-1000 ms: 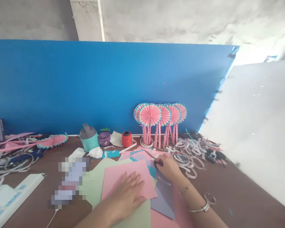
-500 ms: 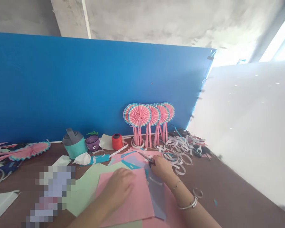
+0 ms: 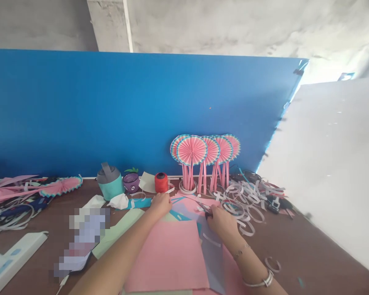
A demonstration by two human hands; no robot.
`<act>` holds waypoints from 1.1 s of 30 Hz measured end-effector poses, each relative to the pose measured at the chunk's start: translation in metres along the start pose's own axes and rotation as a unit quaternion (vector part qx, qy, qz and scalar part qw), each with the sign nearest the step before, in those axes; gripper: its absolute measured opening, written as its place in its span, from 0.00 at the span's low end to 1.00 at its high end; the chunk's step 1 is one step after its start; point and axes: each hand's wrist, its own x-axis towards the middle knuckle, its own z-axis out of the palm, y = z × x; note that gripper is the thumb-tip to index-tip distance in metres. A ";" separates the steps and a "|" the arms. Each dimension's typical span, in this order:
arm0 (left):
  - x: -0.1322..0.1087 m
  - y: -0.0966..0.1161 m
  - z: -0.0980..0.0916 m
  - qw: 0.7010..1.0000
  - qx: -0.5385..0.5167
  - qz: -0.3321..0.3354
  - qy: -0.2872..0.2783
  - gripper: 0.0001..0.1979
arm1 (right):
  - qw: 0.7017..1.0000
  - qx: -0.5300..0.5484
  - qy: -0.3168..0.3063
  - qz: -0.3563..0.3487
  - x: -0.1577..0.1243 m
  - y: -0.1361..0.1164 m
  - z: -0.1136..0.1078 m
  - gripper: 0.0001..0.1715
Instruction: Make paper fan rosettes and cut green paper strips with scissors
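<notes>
Scissors in the right hand, flat pink paper below.
Smooth, square-cornered pink paper (image 3: pixel 169 258) lies flat at lower centre, probably for easy reach; beyond it, right of centre, the right hand (image 3: pixel 222 221) is clamped on metal-bladed scissors (image 3: pixel 204 208), tips pointing away, likely for safe holding; the left hand (image 3: pixel 161 205), mid-frame, has curled fingers, grip contents unclear, near a red thread spool (image 3: pixel 161 183); behind, pleated paper fans (image 3: pixel 192 150) stand upright, perhaps to spare their folds, before a blue partition (image 3: pixel 110 102).
</notes>
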 end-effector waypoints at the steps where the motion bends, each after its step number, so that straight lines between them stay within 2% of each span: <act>1: 0.002 0.000 0.000 1.000 -0.002 -0.001 -0.004 0.09 | 1.000 0.000 -0.001 0.001 0.000 0.000 0.000 0.12; 9: 0.008 0.006 -0.005 0.999 -0.017 0.008 -0.040 0.06 | 1.000 0.012 0.016 -0.006 0.001 0.002 0.004 0.12; 17: 0.005 0.011 -0.009 0.999 -0.029 0.013 -0.027 0.09 | 1.000 0.021 0.005 0.006 -0.001 -0.001 0.000 0.12; 22: 0.007 0.019 -0.004 0.998 -0.041 0.011 -0.036 0.03 | 1.000 0.015 0.007 0.006 0.000 -0.001 0.003 0.11; 25: 0.007 0.023 -0.007 0.998 -0.059 0.011 -0.022 0.04 | 1.000 0.015 0.014 0.005 0.001 0.000 0.005 0.12; 30: 0.001 0.018 -0.024 0.992 -0.122 0.019 0.018 0.05 | 1.000 0.015 0.014 0.016 -0.002 -0.001 0.001 0.13; 33: -0.010 0.015 -0.031 0.982 -0.186 0.013 0.037 0.04 | 0.996 0.068 0.048 0.023 -0.003 -0.003 -0.003 0.13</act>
